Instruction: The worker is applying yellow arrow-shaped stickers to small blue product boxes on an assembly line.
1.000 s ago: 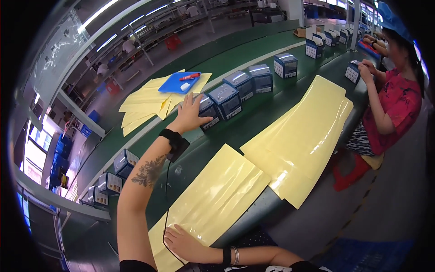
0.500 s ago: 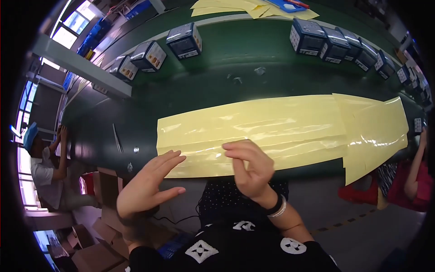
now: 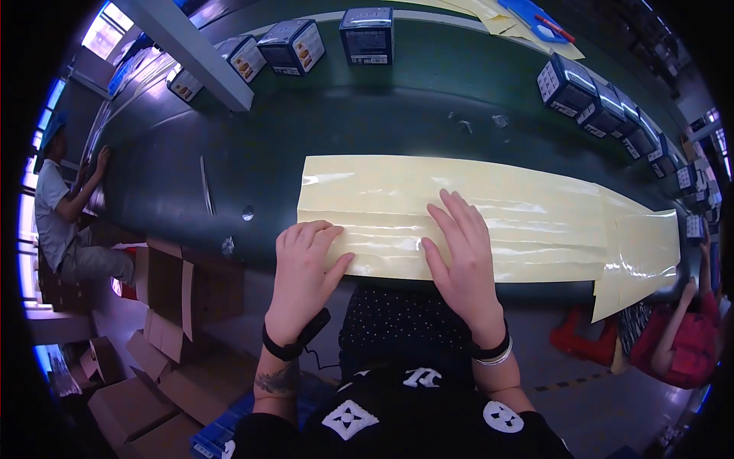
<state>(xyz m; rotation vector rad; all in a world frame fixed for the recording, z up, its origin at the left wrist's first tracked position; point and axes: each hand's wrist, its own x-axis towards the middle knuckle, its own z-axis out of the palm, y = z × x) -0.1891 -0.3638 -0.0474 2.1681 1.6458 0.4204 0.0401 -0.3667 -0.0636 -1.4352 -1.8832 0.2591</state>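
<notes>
Long glossy pale-yellow sheets [image 3: 382,180] lie overlapped along the near edge of the dark green table, with creases running lengthwise. My left hand [image 3: 303,256] rests at their near left corner, fingers stretched and thumb apart. Farther right, my right hand [image 3: 462,252] lies over the middle of the sheets with its fingers spread. A small shiny spot shows by the right thumb; I cannot make out what it is. Neither hand grips anything.
Dark blue printed boxes stand along the far side, one box [image 3: 367,37] near the middle. A grey post [image 3: 191,50] rises at the left. A thin metal strip [image 3: 206,186] and plastic scraps [image 3: 228,245] lie left of the sheets. Cardboard boxes [image 3: 134,405] and two people are at the sides.
My right hand has gone from bent, gathered fingers to spread ones over the sheets. My left hand has come onto the sheets' corner. The whole view has shifted and tilted.
</notes>
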